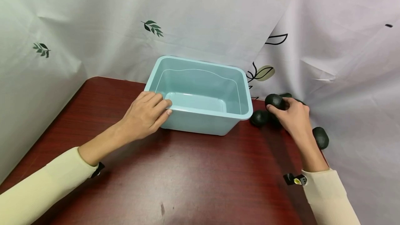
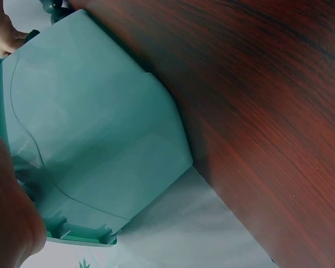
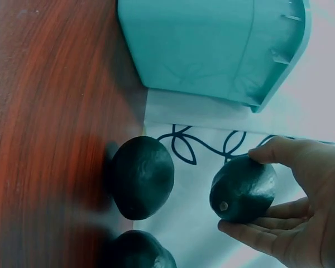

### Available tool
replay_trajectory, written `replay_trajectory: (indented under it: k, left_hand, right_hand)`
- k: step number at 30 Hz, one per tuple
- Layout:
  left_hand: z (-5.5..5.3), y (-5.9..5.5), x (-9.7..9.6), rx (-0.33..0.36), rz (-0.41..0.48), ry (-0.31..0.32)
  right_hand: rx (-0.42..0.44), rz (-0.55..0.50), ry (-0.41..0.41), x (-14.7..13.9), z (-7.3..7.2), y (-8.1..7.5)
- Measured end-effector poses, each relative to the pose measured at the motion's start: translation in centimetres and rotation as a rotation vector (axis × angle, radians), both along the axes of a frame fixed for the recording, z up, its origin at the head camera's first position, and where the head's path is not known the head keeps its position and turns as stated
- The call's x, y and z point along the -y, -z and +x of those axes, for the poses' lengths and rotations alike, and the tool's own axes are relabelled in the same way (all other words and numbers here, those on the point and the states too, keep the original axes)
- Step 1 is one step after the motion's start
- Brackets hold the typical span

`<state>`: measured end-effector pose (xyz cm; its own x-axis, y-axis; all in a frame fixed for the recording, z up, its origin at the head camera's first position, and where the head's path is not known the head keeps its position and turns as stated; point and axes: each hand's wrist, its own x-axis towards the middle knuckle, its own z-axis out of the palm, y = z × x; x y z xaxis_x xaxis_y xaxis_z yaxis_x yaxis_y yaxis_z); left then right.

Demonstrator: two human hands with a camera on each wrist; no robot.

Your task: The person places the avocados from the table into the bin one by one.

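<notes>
Pinching an avocado (image 1: 274, 101), my right hand (image 1: 293, 115) has thumb and fingers clamped on it. Near that hand, by the desk's (image 1: 193, 176) edge, I see more avocados (image 1: 259, 118); to its left stands the tub (image 1: 200, 123), its near rim gripped by my left hand (image 1: 145, 114).

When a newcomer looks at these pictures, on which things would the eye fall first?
Probably on the pale blue bin, upright near the far edge of the table and gripped by the left hand. Next, perhaps, on the dark, avocado-like fruit in the right hand, with similar fruits nearby.
</notes>
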<state>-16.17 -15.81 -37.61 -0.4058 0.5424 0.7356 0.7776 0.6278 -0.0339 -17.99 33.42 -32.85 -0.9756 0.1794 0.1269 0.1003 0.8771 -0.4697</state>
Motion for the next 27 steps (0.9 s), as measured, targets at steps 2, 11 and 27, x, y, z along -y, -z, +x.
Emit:
replay_trajectory:
  k: [2, 11, 27]
  left_hand:
    - [0.0, 0.0, 0.0, -0.002, 0.000, 0.000]
    - [0.0, 0.0, 0.0, 0.002, -0.006, -0.006]
    - [0.0, 0.1, 0.0, 0.005, -0.003, -0.008]
  right_hand:
    - [-0.002, -0.002, 0.003, 0.1, 0.0, -0.1]
    - [-0.040, -0.023, -0.004, 0.7, -0.2, -0.8]
    - [-0.070, -0.017, -0.028, 2.6, -0.4, -2.5]
